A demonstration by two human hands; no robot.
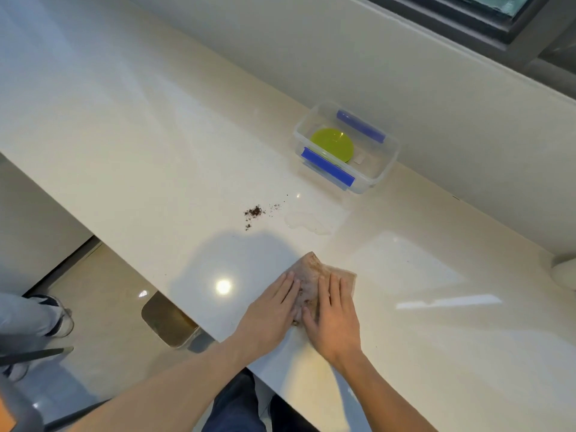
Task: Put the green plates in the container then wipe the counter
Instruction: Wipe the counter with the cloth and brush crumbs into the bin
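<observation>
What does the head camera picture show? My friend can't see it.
Two hands, left hand and right hand, press a cloth flat on a white counter. Beyond it lie brown crumbs, a small puddle, and a clear container holding green plates.

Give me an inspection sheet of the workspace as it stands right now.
Surface: pale counter, glossy; dark crumbs and a clear puddle not yet wiped.
Job's things: green plates lie inside the clear container, lid off, blue clips; stained cloth flat on the counter.
Clutter: white object at the right edge, cut off.
Hands: left hand and right hand press flat on the cloth, fingers straight.
Cables: nothing seen.
Surroundings: wall and window frame behind; floor bin below the counter edge; another person's legs at left.
</observation>
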